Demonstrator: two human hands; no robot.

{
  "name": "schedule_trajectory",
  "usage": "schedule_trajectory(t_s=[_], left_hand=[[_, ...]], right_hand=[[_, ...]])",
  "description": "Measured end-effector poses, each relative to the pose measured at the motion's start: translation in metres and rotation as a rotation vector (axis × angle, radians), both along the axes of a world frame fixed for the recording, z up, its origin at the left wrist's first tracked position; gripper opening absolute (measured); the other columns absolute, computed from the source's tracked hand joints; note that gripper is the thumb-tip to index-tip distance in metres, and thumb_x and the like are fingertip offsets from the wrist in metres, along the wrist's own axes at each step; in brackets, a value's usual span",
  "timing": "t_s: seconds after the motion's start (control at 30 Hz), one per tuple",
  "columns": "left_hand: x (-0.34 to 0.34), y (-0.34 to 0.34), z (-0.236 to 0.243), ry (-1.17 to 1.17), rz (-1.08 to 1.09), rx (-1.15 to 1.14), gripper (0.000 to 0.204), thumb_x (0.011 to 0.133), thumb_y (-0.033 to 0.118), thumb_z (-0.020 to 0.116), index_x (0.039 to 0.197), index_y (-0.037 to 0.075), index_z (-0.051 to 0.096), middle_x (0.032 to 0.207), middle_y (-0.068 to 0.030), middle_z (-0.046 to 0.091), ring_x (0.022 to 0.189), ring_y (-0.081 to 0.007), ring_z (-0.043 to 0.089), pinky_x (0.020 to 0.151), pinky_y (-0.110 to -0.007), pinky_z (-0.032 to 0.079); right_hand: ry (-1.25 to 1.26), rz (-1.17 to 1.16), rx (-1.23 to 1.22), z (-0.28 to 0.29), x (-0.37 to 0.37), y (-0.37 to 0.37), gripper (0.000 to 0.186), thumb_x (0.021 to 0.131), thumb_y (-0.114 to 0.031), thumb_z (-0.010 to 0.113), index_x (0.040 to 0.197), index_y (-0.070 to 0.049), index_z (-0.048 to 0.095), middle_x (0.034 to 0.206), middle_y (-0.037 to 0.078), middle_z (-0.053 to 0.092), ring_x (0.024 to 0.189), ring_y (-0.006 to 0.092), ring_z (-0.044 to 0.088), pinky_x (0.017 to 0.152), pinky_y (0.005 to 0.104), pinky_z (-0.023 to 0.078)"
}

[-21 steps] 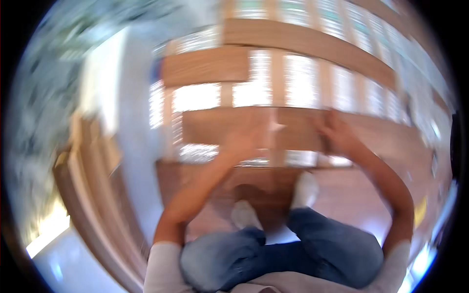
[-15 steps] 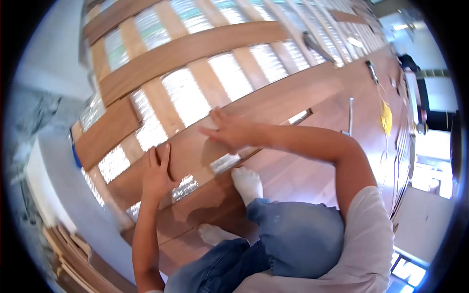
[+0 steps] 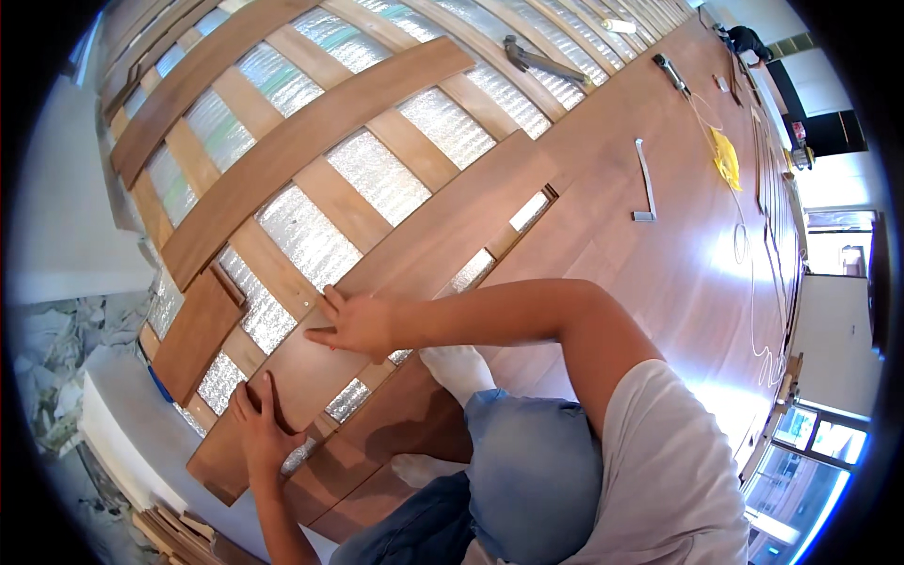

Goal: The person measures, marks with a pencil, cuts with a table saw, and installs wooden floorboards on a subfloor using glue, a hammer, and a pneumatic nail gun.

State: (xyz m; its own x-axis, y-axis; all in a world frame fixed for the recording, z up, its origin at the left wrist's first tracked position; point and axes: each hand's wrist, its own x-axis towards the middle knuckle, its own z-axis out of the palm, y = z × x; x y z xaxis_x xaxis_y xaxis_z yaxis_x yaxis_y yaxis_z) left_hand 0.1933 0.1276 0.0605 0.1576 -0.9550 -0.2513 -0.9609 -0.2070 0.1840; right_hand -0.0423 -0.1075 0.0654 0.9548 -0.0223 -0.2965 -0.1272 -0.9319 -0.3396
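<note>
A brown wooden floorboard [image 3: 297,372] lies under both my hands, its near-left end reaching over the pale ledge. My left hand [image 3: 264,433] rests on it near that end, fingers spread. Further along, my right hand [image 3: 363,325] presses flat on the board with its fingers apart. Another length of board [image 3: 452,226] continues up to the right; my right hand partly hides where the two meet. Strips of silver foil [image 3: 348,400] show in the gap between these boards and the laid floor [image 3: 603,254].
Pale battens [image 3: 344,202] over foil stretch beyond, with loose boards [image 3: 311,137] across them. A hammer [image 3: 541,61] lies up there. On the laid floor are an angled metal bar [image 3: 646,179], a corded power tool [image 3: 670,73] and a yellow bag [image 3: 725,158]. A pale ledge [image 3: 141,405] borders the left.
The board under my hands has slid left and toward me, its end now over the ledge. Both hands have moved along with it. The view has shifted too.
</note>
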Motion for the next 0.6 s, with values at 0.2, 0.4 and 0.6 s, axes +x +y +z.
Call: schedule_trajectory(t_s=[0.2,0.4,0.6], left_hand=[[0.005,0.022,0.015,0.019,0.020,0.027,0.117,0.049,0.025,0.091,0.153,0.020,0.039,0.147,-0.0310,0.032,0.135,-0.0518,0.032,0.110,-0.059,0.034],[-0.001,0.033,0.012,0.045,0.043,0.035,0.116,0.050,0.024,0.090,0.153,0.019,0.039,0.149,-0.0318,0.030,0.136,-0.0519,0.033,0.111,-0.058,0.035],[-0.005,0.037,0.006,-0.032,-0.017,0.026,0.118,0.047,0.023,0.090,0.153,0.018,0.040,0.147,-0.0301,0.033,0.133,-0.0507,0.037,0.110,-0.056,0.037]], right_hand=[[-0.291,-0.102,0.002,-0.063,0.013,0.040,0.113,0.055,-0.029,0.090,0.153,-0.014,0.038,0.143,0.041,0.038,0.132,0.0577,0.039,0.086,0.0564,0.056],[-0.171,-0.075,0.011,-0.039,0.008,0.044,0.071,0.092,-0.030,0.065,0.154,-0.011,0.037,0.147,0.042,0.035,0.135,0.0547,0.041,0.076,0.0503,0.058],[-0.225,-0.079,0.016,-0.078,0.005,0.056,0.096,0.072,-0.029,0.080,0.155,-0.010,0.035,0.149,0.039,0.035,0.134,0.0570,0.039,0.089,0.0537,0.055]])
